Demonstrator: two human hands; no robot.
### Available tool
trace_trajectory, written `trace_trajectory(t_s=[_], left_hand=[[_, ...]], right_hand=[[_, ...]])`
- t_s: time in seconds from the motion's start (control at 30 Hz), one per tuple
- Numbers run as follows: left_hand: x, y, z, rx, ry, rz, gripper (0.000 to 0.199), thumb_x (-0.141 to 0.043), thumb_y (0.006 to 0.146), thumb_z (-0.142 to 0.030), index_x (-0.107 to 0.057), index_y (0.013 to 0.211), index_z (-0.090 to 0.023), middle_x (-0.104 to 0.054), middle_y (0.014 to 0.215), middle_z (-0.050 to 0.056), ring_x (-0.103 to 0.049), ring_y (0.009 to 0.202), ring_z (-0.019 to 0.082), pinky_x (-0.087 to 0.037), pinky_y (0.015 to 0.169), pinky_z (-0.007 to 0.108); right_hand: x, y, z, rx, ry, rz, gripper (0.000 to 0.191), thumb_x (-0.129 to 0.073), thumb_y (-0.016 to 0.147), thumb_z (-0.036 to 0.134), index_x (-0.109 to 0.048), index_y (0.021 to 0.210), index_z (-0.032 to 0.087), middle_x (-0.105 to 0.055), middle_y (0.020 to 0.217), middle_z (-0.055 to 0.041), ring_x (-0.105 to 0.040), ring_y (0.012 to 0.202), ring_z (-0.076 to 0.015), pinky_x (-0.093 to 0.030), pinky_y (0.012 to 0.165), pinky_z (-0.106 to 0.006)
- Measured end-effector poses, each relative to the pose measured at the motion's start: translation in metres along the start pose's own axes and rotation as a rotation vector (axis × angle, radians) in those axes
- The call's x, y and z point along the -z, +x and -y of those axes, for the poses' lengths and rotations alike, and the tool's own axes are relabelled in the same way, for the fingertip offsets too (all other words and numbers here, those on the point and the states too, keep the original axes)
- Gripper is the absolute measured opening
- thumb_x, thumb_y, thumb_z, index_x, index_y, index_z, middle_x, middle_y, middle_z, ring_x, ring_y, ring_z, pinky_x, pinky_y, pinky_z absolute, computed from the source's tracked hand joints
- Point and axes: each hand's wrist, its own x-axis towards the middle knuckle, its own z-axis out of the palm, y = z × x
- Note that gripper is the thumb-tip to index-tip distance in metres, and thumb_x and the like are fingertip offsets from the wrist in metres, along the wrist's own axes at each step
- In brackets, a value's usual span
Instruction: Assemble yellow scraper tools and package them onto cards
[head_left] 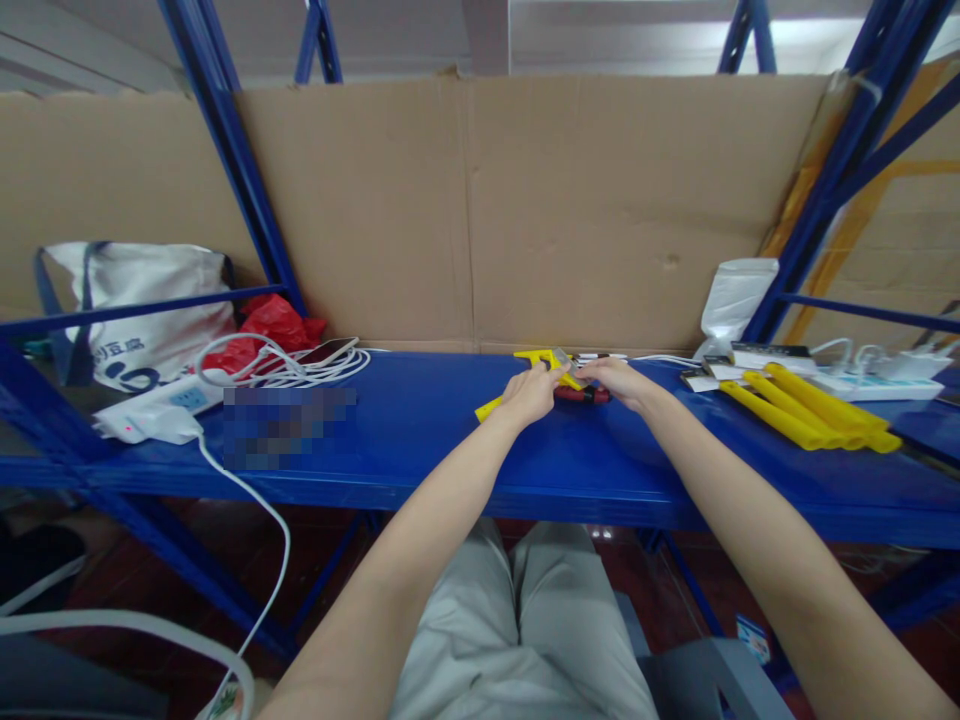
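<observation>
A long cardboard wall [360,210] takes up the whole upper half of the frame, brown and upright, with a vertical seam near its middle. The blue metal rack [240,170] comes next: slanting posts at upper left and upper right, rails crossing at both sides. Its blue counter [420,440] runs across the middle of the frame, smooth and slightly shiny, above a dark red tiled floor [622,560]. Someone sits facing it, legs in pale trousers [574,610] at bottom centre, on a grey chair [712,680].

At the left stands a white canvas bag [150,275] with dark straps; at the right, several yellow tubes [832,405] lie side by side, a white pouch [739,300] standing behind them. White power strips sit at either end, one at left [172,400], one at right [892,385]. A red plastic bag [274,322] and looped white cables [315,370] crowd the left strip.

Just right of centre, both hands meet at a yellow piece [536,357] on the counter's far side. The left hand [531,392] has its fingers clamped on it; the right hand [619,378] has bent fingers at its greyish end, though I cannot tell whether they grip. A dark red object [585,395] lies just below.
</observation>
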Motion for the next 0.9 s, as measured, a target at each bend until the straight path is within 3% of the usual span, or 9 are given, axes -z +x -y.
trace_trajectory(t_s=[0.27, 0.47, 0.67, 0.9], left_hand=[[-0.004, 0.003, 0.002, -0.002, -0.097, 0.001, 0.044, -0.041, 0.093, -0.026, -0.046, 0.135, -0.034, -0.058, 0.122, 0.004, -0.055, 0.112, 0.021, -0.044, 0.094, 0.035], [-0.008, 0.006, 0.004, -0.005, -0.145, -0.003, 0.044, -0.042, 0.092, -0.028, -0.046, 0.135, -0.033, -0.057, 0.127, 0.003, -0.054, 0.115, 0.021, -0.043, 0.096, 0.034], [-0.008, 0.005, 0.003, -0.022, -0.144, 0.026, 0.043, -0.042, 0.092, -0.029, -0.046, 0.134, -0.033, -0.057, 0.127, 0.004, -0.054, 0.116, 0.021, -0.043, 0.096, 0.033], [-0.006, 0.004, 0.002, -0.010, -0.129, 0.051, 0.042, -0.042, 0.092, -0.030, -0.046, 0.134, -0.033, -0.057, 0.126, 0.004, -0.055, 0.115, 0.021, -0.043, 0.097, 0.033]], right_hand=[[-0.001, 0.007, -0.005, 0.010, -0.113, -0.066, 0.011, -0.055, 0.066, 0.022, -0.061, 0.060, 0.015, -0.060, 0.061, -0.0012, -0.047, 0.059, -0.0113, -0.035, 0.056, -0.023], [0.013, 0.033, -0.035, 0.151, -0.379, -0.219, 0.017, -0.052, 0.073, 0.019, -0.067, 0.068, 0.013, -0.066, 0.071, -0.0045, -0.056, 0.068, -0.0144, -0.040, 0.062, -0.024], [0.022, 0.052, -0.062, 0.116, -0.528, -0.167, 0.016, -0.056, 0.073, 0.016, -0.072, 0.075, 0.013, -0.071, 0.079, -0.0063, -0.061, 0.072, -0.0152, -0.045, 0.065, -0.022], [0.025, 0.049, -0.058, 0.008, -0.543, -0.091, 0.030, -0.063, 0.073, 0.025, -0.073, 0.098, 0.012, -0.072, 0.087, -0.0064, -0.062, 0.072, -0.0136, -0.046, 0.064, -0.020]])
